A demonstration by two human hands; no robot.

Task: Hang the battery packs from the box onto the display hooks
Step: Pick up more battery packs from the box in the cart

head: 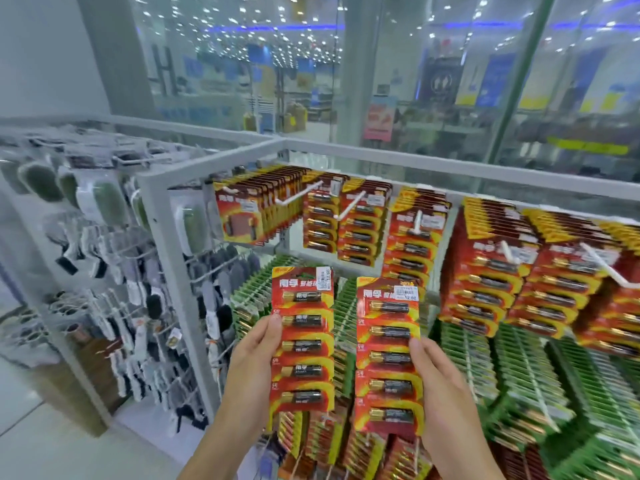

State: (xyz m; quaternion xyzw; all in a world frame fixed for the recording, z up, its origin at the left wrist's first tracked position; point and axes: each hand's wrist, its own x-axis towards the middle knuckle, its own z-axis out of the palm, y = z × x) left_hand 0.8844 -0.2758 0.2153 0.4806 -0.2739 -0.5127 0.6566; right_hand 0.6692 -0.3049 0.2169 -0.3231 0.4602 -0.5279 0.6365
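I note the white display rack fills the view, with a second rack of socks off its left side. Hung red packs crowd the upper row, thickest toward the rack's right edge. Green packs fill the rows beneath. The supply box is not in view.

Two battery packs are in hand, upright, in front of the rack's lower left rows. The left pack is clamped at its left edge by the left hand, thumb on the face. The right pack is clamped at its right edge by the right hand.

The white hooks near the upper left corner show bare length.

Risks, in my judgement:
- Both hands are occupied, so neither can steady a hook.
- A card held low may flex and its hang hole may miss the tip.
- The right-hand hooks look full.

Writing: the cards read 南孚; the price sticker reads 12.00.
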